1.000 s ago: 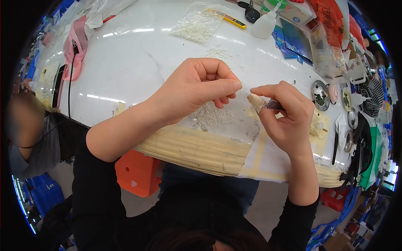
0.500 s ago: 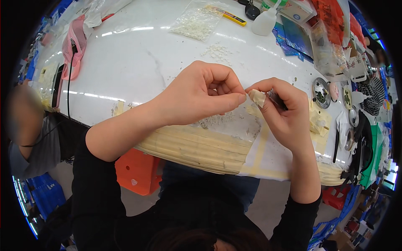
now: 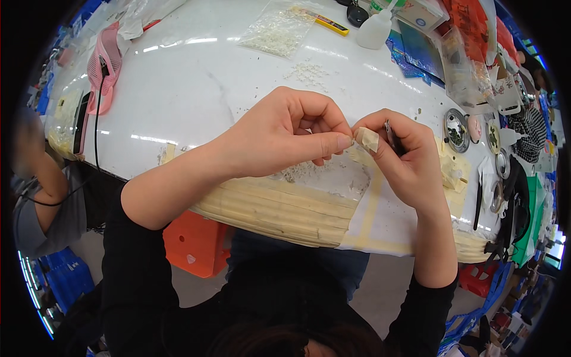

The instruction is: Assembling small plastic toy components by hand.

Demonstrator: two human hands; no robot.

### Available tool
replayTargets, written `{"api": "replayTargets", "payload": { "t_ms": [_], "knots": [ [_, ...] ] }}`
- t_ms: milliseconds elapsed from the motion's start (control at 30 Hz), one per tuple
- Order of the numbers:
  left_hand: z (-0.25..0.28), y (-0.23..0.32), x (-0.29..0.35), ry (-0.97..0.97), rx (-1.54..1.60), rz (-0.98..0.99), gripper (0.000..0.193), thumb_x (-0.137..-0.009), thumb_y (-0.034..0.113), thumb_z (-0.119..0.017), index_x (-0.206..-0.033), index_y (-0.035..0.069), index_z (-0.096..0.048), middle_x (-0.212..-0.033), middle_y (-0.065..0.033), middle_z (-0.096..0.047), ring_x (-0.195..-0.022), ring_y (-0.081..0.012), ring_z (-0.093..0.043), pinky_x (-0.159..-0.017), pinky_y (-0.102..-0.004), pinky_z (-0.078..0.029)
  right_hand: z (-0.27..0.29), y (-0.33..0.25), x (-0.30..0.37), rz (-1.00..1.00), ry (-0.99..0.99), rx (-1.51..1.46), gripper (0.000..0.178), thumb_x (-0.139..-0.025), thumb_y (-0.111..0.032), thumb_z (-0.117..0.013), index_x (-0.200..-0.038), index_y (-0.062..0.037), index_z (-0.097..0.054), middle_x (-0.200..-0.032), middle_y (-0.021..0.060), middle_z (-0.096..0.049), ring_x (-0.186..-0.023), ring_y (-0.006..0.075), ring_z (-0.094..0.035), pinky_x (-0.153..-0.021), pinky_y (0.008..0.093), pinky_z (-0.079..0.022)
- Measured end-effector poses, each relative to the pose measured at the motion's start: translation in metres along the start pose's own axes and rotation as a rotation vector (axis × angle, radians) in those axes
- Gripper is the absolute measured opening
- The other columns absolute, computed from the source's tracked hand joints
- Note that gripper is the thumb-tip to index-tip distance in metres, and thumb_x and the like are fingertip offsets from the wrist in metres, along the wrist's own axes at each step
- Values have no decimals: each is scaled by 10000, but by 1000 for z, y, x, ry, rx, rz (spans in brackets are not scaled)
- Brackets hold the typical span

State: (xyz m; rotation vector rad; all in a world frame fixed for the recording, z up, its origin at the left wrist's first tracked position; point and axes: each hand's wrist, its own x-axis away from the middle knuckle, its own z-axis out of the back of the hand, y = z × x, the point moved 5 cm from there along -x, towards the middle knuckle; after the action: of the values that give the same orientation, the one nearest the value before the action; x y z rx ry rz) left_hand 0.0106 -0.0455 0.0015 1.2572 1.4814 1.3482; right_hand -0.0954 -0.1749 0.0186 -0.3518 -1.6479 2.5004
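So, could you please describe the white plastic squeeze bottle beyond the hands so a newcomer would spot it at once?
On the glossy white table, look far past the right hand. Between the slim yellow stick and the shiny blue packets sits the white plastic bottle, set apart by its rounded body and thin spout.
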Motion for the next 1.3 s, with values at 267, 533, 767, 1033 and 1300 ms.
{"api": "replayTargets", "payload": {
  "t_ms": [267, 533, 767, 1033, 1300],
  "knots": [
    [1, 1, 0, -18, 16, -5, 126, -900, 131, -683, -921, 10, -652, -820, -30, -647, -724, -65, -601, -659, -213, -520, 0, 3, 0, -6, -8, -30, 88, -861, -28, -615, -917, 9, -672, -611, -9, -519, -563, 46, -394, -509, 221, -325],
    [2, 1, 0, -13, -2, -12, 132, -896, 139, -692, -914, 15, -652, -813, -24, -646, -721, -62, -599, -657, -211, -514, 1, 0, 0, 23, -15, -1, 82, -869, -54, -639, -920, -6, -682, -588, -12, -496, -549, 50, -382, -499, 225, -312],
    [2, 2, 0, -3, -13, -14, 131, -895, 140, -692, -911, 16, -652, -808, -21, -643, -721, -59, -597, -654, -207, -512, 0, 1, 0, 26, -31, -3, 92, -872, -50, -622, -927, -3, -679, -567, -17, -473, -534, 50, -367, -489, 229, -300],
    [2, 0, 0, 15, -62, -24, 113, -899, 117, -685, -906, 12, -644, -811, -11, -629, -724, -45, -573, -642, -199, -494, 0, 2, 1, -2, -16, -20, 79, -869, -56, -619, -890, 6, -663, -590, -10, -493, -544, 47, -379, -498, 223, -320],
    [2, 2, 1, 13, -74, -39, 86, -899, 79, -674, -914, 2, -639, -831, -11, -620, -735, -41, -557, -650, -194, -482, 4, -10, -2, 119, 49, 354, 129, -819, -133, -667, -880, -31, -617, -622, 42, -538, -516, 132, -454, -499, 265, -372]
  ]
}}
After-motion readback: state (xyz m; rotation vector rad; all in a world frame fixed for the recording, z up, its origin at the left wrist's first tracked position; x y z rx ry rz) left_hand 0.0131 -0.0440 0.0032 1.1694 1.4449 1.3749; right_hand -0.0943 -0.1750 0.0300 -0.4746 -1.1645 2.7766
